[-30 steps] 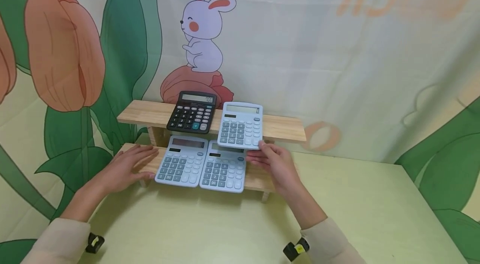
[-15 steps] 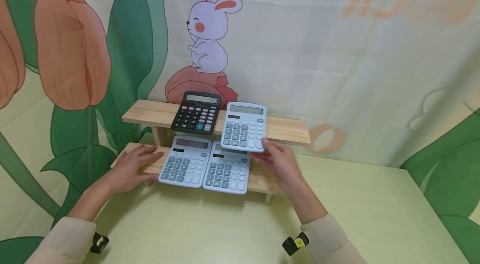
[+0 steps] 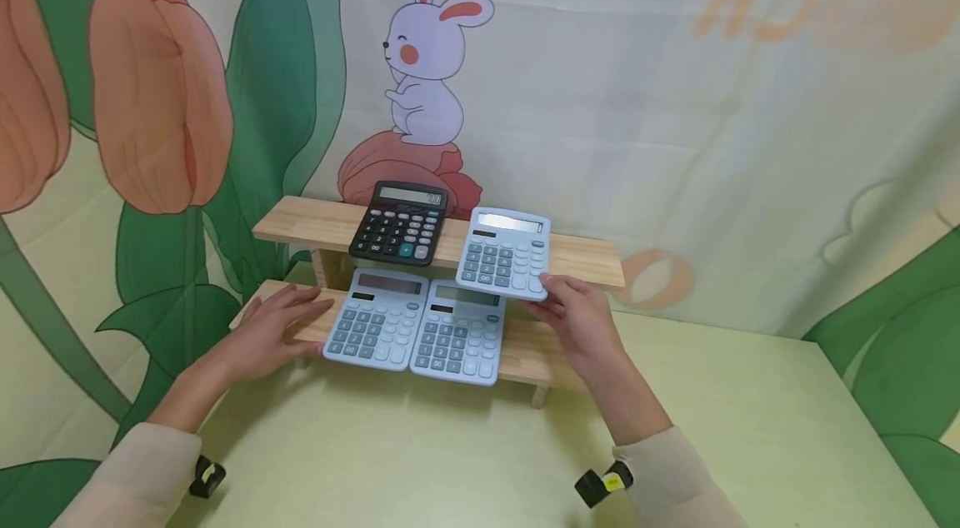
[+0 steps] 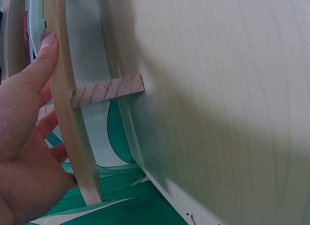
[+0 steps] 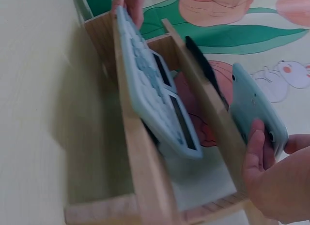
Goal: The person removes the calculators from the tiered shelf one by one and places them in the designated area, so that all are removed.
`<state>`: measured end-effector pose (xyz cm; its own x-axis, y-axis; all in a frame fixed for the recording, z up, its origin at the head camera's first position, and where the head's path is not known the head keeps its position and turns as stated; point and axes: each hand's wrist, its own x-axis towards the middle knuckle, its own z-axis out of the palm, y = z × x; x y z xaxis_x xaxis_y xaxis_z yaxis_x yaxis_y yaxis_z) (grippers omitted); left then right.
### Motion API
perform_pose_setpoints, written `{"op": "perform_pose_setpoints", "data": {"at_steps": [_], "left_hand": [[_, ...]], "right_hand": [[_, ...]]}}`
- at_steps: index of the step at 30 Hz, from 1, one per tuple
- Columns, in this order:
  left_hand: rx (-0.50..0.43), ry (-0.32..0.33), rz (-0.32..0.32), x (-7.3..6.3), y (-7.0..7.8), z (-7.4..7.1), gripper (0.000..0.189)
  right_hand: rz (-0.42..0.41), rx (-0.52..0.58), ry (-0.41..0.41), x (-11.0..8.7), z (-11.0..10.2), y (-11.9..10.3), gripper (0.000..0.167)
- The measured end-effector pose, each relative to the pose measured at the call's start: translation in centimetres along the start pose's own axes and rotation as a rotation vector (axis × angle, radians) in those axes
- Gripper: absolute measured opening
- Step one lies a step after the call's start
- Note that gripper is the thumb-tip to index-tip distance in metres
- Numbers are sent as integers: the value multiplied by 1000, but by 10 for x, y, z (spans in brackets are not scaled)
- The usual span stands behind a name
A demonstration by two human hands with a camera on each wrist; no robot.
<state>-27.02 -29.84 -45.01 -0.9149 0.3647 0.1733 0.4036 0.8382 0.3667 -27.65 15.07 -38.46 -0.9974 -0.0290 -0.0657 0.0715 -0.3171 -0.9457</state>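
Note:
In the head view my right hand (image 3: 581, 324) pinches the lower right corner of a light blue calculator (image 3: 504, 253). That calculator is over the front of the upper shelf board (image 3: 581, 257); in the right wrist view my fingers lie against its back. A black calculator (image 3: 399, 224) leans to its left on the same board. Two more light blue calculators, the left one (image 3: 377, 320) and the right one (image 3: 457, 334), sit side by side on the lower board (image 3: 525, 351). My left hand (image 3: 270, 331) rests at that board's left end, thumb at its front edge beside the left calculator.
The two-step wooden rack stands on a pale yellow-green table (image 3: 375, 453), close to a printed curtain (image 3: 600, 95) with a rabbit and tulips. Short wooden legs (image 3: 539, 396) hold up the lower board. Table surface extends in front and to the right.
The calculator in my right hand has shifted slightly right, away from the black one, and its display now catches light. My left hand stays at the lower board. The head view has drifted a little.

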Motion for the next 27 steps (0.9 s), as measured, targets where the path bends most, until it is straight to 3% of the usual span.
{"op": "perform_pose_setpoints", "data": {"at_steps": [6, 13, 27], "left_hand": [[-8, -6, -14, 1, 1, 0, 73], [-9, -15, -17, 1, 1, -1, 73], [-13, -5, -7, 1, 3, -1, 73]], "right_hand": [[-21, -18, -59, -13, -30, -22, 18], [-30, -43, -44, -40, -73, -49, 15], [-37, -6, -31, -74, -189, -67, 21]]}}
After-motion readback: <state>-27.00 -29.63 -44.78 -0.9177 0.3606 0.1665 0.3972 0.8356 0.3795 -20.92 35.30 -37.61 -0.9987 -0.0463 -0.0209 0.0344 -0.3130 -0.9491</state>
